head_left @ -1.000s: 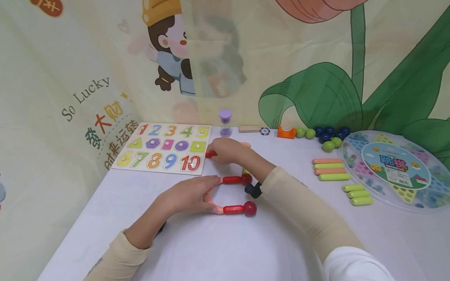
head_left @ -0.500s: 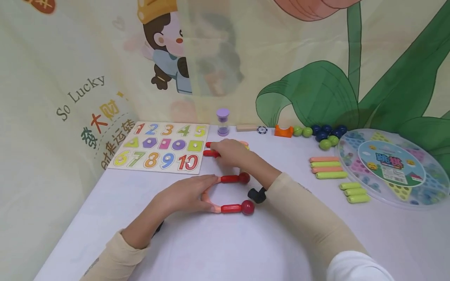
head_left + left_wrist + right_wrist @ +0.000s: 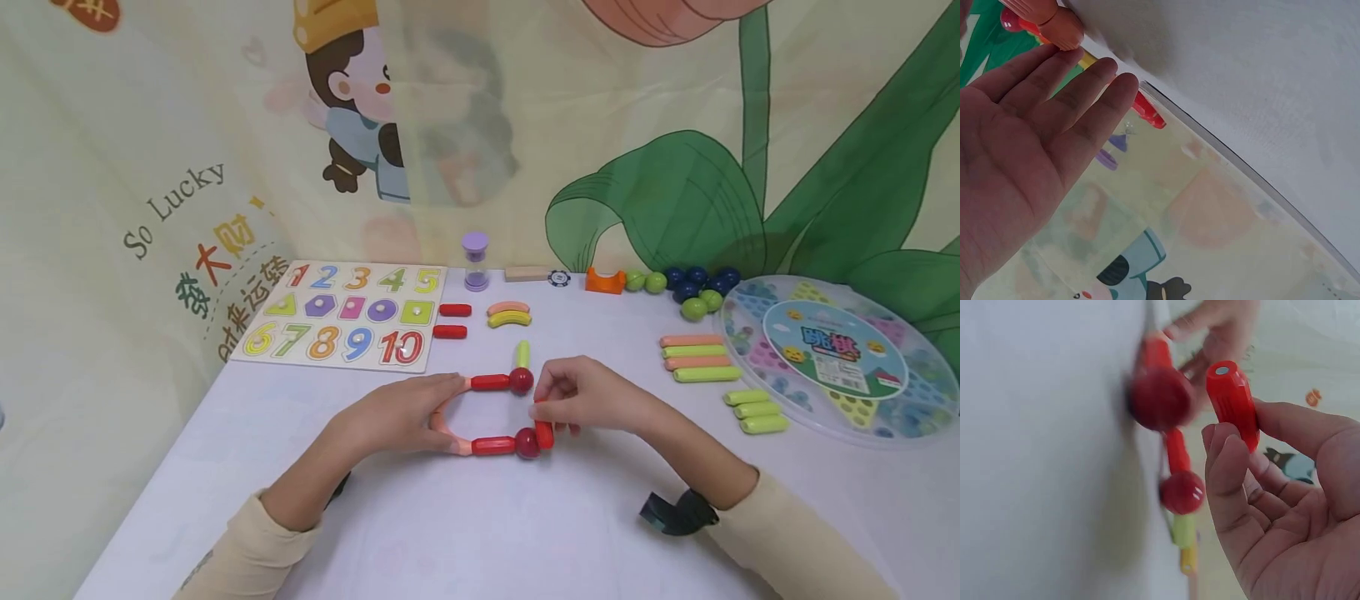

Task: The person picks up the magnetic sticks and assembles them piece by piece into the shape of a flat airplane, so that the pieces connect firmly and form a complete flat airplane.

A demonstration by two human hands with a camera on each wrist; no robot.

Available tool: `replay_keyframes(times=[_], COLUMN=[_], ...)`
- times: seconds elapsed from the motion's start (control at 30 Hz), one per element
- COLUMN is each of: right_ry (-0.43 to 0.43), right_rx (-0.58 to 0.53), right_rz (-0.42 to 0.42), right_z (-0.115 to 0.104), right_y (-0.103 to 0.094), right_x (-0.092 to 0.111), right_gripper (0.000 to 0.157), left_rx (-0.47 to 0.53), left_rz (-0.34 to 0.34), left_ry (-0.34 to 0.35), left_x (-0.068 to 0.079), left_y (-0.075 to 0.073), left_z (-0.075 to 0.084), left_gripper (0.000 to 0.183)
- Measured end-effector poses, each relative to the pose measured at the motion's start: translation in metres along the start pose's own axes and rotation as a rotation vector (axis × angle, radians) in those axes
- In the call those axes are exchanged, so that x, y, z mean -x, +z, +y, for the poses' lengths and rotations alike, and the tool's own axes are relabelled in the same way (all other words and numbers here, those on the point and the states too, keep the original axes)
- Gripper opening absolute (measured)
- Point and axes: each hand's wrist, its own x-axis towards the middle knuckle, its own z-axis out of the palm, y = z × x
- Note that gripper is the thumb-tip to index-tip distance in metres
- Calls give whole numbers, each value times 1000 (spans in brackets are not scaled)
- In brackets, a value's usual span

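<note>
My left hand (image 3: 393, 414) rests at a curved peach stick (image 3: 442, 422), its fingertips at one end and thumb at the other; in the left wrist view its fingers (image 3: 1097, 112) lie straight. Two short red sticks, a far one (image 3: 490, 382) and a near one (image 3: 492, 446), lead right from the curve's ends to dark red balls (image 3: 521, 381). A light green stick (image 3: 522, 354) points away from the far ball. My right hand (image 3: 600, 396) pinches another red stick (image 3: 1233, 403) between thumb and fingers, beside the near ball (image 3: 528, 443); a magnet-like disc shows in its end.
A number puzzle board (image 3: 337, 317) lies back left. Two loose red sticks (image 3: 455, 310) and curved peach and yellow sticks (image 3: 509, 317) lie beyond my hands. An hourglass (image 3: 476, 261) stands at the back. Rightward are green sticks (image 3: 707, 374), balls (image 3: 693, 309) and a round game box (image 3: 840, 358).
My right hand has come back from the loose red sticks beside the puzzle board to the near dark red ball, bringing one red stick. My left hand has stayed at the curved stick.
</note>
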Motion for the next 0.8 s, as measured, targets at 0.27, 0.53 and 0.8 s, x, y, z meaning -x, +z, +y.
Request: replay_keyframes(times=[0.27,0.53,0.8], right_ry=[118,135,77], right_rx=[-78,-78,-19], right_rz=[-73,-51,10], right_z=[14,16,17], right_y=[39,47,31], right_x=[23,18,12], right_gripper=[72,72,42], left_rx=[8,6,13], left_rz=[-8,-8,-5], left_ry=[-9,1,22], left_x=[0,-1,-1], left_y=[0,1,1], left_z=[2,1,2], left_gripper=[88,90,89])
